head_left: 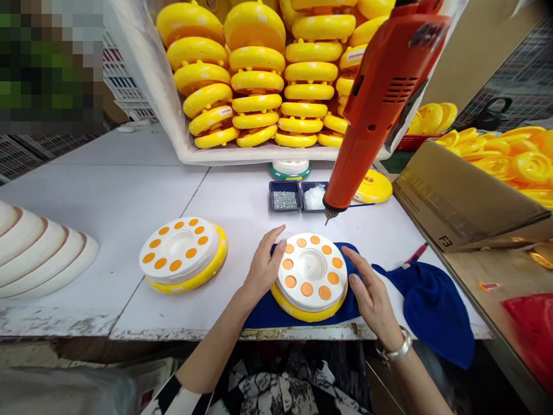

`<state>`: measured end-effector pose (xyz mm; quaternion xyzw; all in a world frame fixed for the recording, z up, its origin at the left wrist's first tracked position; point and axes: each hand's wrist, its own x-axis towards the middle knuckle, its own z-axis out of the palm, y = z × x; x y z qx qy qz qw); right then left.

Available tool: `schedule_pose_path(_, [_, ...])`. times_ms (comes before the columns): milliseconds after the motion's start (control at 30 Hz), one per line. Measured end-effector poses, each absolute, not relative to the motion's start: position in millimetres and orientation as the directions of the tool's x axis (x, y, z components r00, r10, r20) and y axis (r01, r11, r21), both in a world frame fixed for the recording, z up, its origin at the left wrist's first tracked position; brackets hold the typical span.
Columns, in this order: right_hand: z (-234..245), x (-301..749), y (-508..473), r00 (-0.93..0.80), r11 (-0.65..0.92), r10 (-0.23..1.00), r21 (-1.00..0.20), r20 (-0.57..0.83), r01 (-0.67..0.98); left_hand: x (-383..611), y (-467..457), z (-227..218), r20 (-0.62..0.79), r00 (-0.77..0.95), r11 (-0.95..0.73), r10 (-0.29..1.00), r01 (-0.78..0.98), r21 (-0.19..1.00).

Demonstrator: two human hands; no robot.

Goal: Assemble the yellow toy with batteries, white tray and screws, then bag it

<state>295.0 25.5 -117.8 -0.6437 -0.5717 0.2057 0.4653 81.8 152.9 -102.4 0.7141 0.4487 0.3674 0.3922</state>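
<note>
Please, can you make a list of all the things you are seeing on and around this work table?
dotted white disc on yellow base: 1, white with orange dots, on the cloth between the hands
second dotted disc: 1, same colours, left of the hands
domed white pieces: several, white, stacked at far left
yellow discs: many, yellow, stacked in a white bin
electric rotary tool: 1, orange, hanging above the table
small trays: 2, dark blue, holding silver granules and white material
blue cloth: 1, dark blue, under the disc and to its right
cardboard box: 1, brown, at right, holding yellow-orange discs
left hand: 1, bare, at the disc's left edge
right hand: 1, at the disc's right side, bracelet on wrist
</note>
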Motion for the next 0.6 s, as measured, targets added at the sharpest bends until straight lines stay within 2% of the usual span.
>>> schedule_pose_path(167, [-111.3, 300.6, 32.5, 0.341, 0.069, 0.898, -0.853, 0.279, 0.517, 77.7, 141.2, -95.1, 0.207, 0.285, -0.264, 0.936, 0.177, 0.948])
schedule_pose_path(367, [-111.6, 303.9, 37.4, 0.386, 0.085, 0.868, -0.861, 0.311, 0.502, 66.8, 138.0, -87.0, 0.283, 0.206, -0.307, 0.937, 0.091, 0.947])
schedule_pose_path(467, [-114.1, 302.3, 40.3, 0.392, 0.095, 0.869, -0.879, 0.303, 0.468, 64.0, 134.1, -80.6, 0.258, 0.250, -0.287, 0.933, 0.089, 0.954])
schedule_pose_path(600, [-118.4, 295.7, 49.6, 0.362, 0.089, 0.892, -0.890, 0.271, 0.448, 70.7, 127.3, -82.9, 0.202, 0.244, -0.249, 0.948, 0.180, 0.952])
